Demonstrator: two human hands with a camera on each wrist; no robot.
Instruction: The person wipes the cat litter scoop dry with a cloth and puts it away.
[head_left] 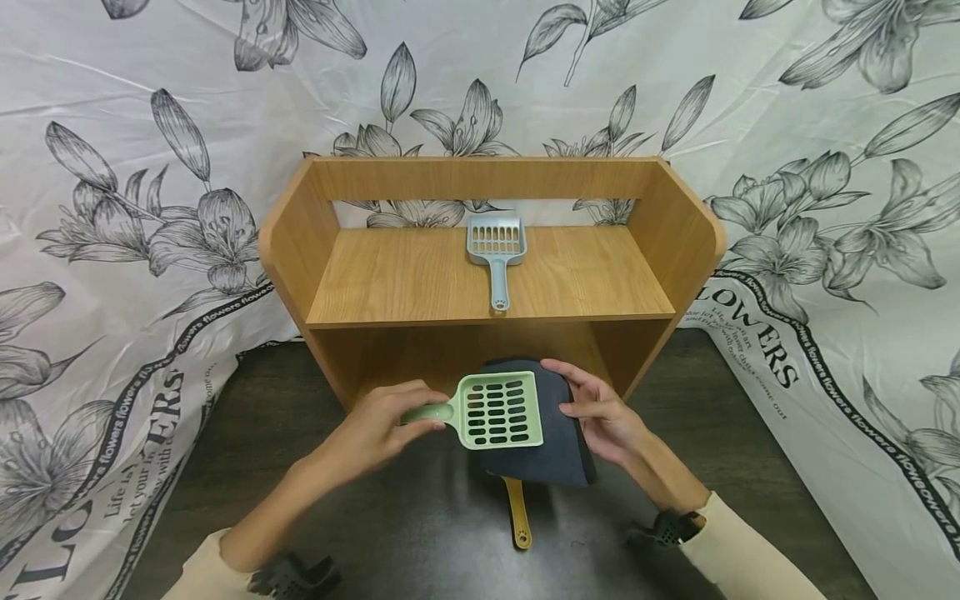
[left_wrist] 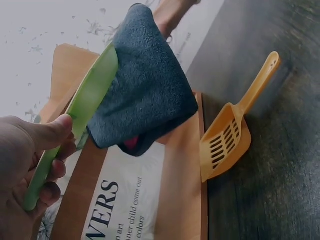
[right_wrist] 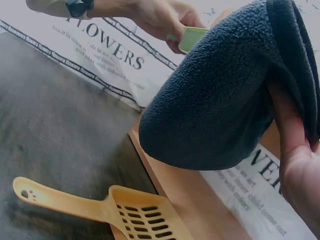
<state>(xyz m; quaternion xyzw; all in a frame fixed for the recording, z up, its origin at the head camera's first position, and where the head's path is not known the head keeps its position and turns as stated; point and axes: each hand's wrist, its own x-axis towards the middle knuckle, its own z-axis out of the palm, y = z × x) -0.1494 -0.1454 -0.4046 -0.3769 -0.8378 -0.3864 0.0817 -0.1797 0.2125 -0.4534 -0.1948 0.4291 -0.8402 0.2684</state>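
Note:
My left hand pinches the handle of a green slotted litter scoop, thumb on one side and curled fingers on the other. The scoop's slotted head is held up in front of a folded dark blue-grey fleece cloth. In the left wrist view the head's edge meets the cloth. My right hand grips the cloth at its right side, with fingers partly hidden in the fold. Below the cloth lies a yellow litter scoop, its handle pointing toward me; the cloth hides its head in the head view.
A wooden two-tier shelf stands at the back of the dark table. On its upper board rests a light blue litter scoop, handle forward. White flower-printed sheeting covers the wall behind and both sides.

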